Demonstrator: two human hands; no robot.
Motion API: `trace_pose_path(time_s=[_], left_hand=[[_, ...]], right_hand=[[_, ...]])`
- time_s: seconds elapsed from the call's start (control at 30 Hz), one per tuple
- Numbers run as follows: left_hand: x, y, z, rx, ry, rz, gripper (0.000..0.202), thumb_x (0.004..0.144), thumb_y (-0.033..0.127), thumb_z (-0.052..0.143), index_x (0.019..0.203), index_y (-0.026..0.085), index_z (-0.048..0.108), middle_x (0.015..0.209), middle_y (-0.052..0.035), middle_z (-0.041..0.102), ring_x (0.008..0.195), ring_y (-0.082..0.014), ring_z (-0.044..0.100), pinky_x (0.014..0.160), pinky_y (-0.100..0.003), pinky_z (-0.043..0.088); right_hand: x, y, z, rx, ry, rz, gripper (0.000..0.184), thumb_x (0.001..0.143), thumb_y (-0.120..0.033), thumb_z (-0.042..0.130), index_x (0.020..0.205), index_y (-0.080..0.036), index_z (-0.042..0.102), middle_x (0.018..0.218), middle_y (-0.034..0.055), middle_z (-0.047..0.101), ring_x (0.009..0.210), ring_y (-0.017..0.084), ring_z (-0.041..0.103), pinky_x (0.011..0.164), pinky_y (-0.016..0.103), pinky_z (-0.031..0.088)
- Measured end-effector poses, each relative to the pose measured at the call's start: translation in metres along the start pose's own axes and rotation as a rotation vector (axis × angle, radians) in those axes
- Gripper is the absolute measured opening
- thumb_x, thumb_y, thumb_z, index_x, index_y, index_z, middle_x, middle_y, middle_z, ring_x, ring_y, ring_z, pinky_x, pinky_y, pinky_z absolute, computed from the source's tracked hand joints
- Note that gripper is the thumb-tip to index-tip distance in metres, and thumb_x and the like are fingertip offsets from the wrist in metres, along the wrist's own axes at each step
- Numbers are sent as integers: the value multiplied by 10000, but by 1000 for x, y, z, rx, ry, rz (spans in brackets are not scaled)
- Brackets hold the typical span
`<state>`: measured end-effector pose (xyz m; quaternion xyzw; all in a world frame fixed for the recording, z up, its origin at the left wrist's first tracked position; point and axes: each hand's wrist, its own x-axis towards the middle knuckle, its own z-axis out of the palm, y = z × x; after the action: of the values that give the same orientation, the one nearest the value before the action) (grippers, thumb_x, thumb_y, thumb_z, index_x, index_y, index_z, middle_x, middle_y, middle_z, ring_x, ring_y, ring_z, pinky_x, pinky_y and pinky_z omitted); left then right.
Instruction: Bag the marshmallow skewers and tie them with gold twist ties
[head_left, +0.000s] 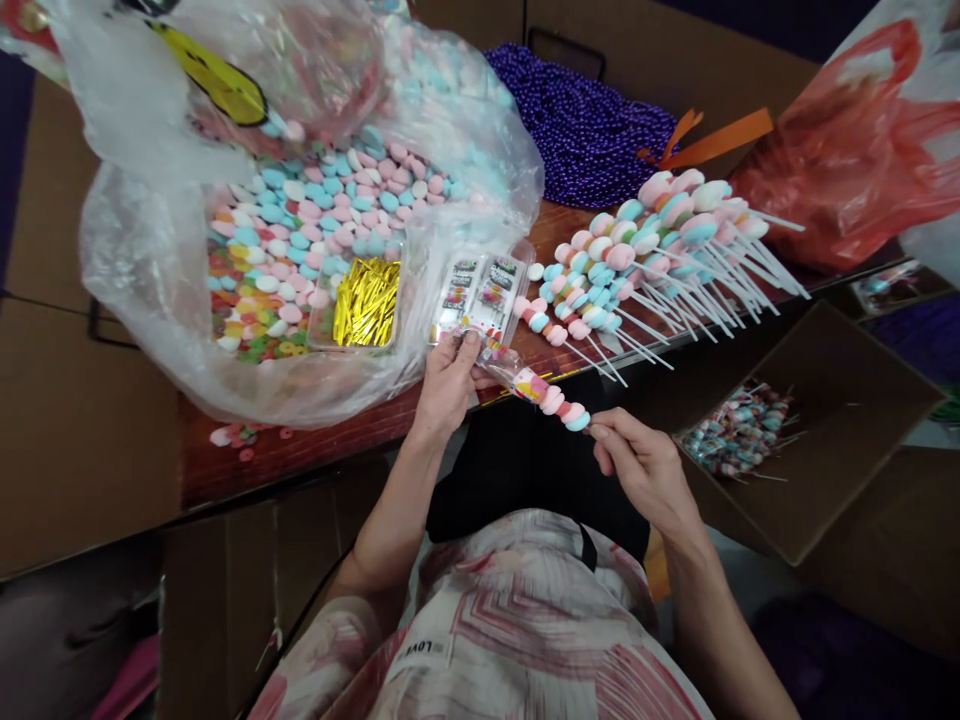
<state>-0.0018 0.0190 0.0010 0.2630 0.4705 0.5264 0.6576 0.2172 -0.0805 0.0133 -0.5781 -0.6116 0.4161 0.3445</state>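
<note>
Over the table's front edge, a candy skewer with pink, white and blue pieces is partly inside a printed clear plastic bag. My left hand pinches the bag near its far end. At the skewer's other end, my right hand has its thumb and fingers closed on the stick, which is mostly hidden by them. Just beyond my left hand lie stacked printed bags. Gold twist ties fill a clear tray beside them. To the right, several finished candy skewers are piled with their white sticks toward me.
A large clear bag of loose candies spreads over the left of the table, with yellow-handled scissors on it. Purple bead strings and a red plastic bag lie behind. A cardboard box at lower right holds wrapped skewers.
</note>
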Motion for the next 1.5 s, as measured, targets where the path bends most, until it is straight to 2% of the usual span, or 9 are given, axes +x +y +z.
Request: trace_pose_path(time_s=[0.23,0.47,0.6,0.77,0.93,1.03,1.13,1.23,1.5], left_hand=[[-11,-9,8,-9,93,45,428,757,541,775,934,193,598,763,-20,765,791,-204,776,704,-278,623],[-26,-20,18,-43,-8,-13,476,718,505,825,992,175,616,974,-111,796,940,-263,769,826,-374,615],[-29,-26,20,-93,-42,-12,432,754,496,802,974,168,626,989,-119,795,1039,-269,746,918,-395,587],[-30,-26,21,-178,-56,-32,408,779,513,776,936,172,615,969,-112,796,1106,-290,721,957,-415,566],[-31,-29,26,-259,-36,-10,353,833,468,745,986,187,597,1090,-120,778,1199,-295,674,999,-435,534],[-32,-31,28,-252,-39,-18,376,813,473,763,992,188,594,1098,-120,774,1209,-297,668,992,-424,534],[-33,-32,28,-212,-59,-40,432,762,500,797,982,190,592,1038,-107,785,1168,-296,691,960,-406,551],[-32,-32,27,-159,-85,-46,467,733,526,807,982,190,599,1005,-98,787,1118,-288,715,927,-391,566],[-28,-31,26,-107,-56,-16,410,797,555,739,878,182,589,913,-80,783,1054,-268,739,882,-365,581]], right_hand=[[0,1,13,-147,120,-81,175,989,-265,528,847,-204,611,553,-73,487,464,60,434,513,200,357],[2,10,37,-421,284,-332,132,989,-190,516,940,-187,639,633,-22,592,530,89,550,573,207,439],[4,17,46,-513,330,-406,160,992,-168,506,1013,-172,664,704,26,667,592,115,609,613,220,473],[2,12,49,-397,265,-356,172,998,-199,505,1047,-187,669,746,25,676,607,112,604,623,224,470],[-1,0,52,-117,207,-86,174,999,-257,503,940,-201,657,588,-57,495,493,77,459,531,212,385],[1,-2,51,76,125,68,189,985,-306,517,891,-205,646,555,-70,467,484,77,434,523,214,366],[5,-1,49,223,72,140,200,965,-324,535,834,-201,623,531,-73,444,485,83,413,514,220,351],[7,1,48,246,62,148,211,962,-342,537,825,-201,614,531,-73,423,484,87,390,496,222,328],[3,0,56,-170,128,-115,189,983,-252,492,906,-206,658,671,-24,516,564,89,420,589,234,353]])
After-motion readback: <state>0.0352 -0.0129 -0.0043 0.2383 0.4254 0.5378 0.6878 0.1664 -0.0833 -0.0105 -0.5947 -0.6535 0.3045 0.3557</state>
